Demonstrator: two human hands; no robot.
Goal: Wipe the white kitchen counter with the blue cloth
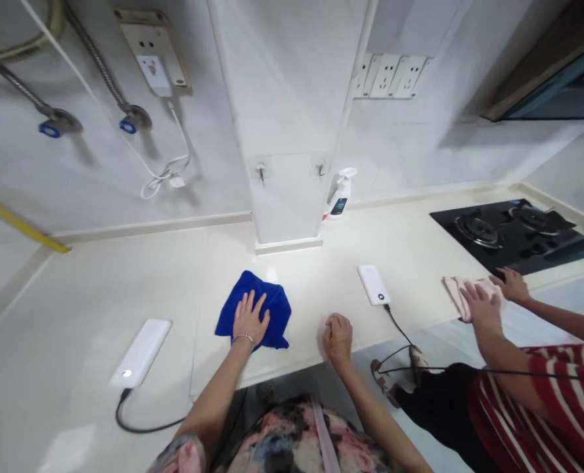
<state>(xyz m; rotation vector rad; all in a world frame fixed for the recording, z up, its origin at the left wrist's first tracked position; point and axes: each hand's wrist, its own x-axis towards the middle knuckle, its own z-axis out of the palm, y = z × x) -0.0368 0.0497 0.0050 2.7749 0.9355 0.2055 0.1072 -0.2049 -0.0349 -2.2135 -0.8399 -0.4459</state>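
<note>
Left hand [251, 320] palm-down, wrist roughly straight, fingers spread on the crumpled royal-blue fabric cloth [279, 306], which lies near the front edge of the smooth, glossy cream countertop [316, 282]; right hand [338, 336] at that edge, fingers curled together in a loose fist.

Room to pass on desk [186, 282] between left power bank [144, 351] and blue cloth [278, 312] under left hand [251, 320]. Left cable [146, 430] crosses front of that lane. Gap between blue cloth and right hand [338, 338]. Column [286, 203] blocks straight reach back; spray bottle [339, 197] just beside it. Right of right hand: second power bank [374, 284], right cable [399, 326] over front edge. Farther right, co-worker's hand [483, 307] on pink cloth [454, 289], then stove [507, 230], obstruct.
</note>
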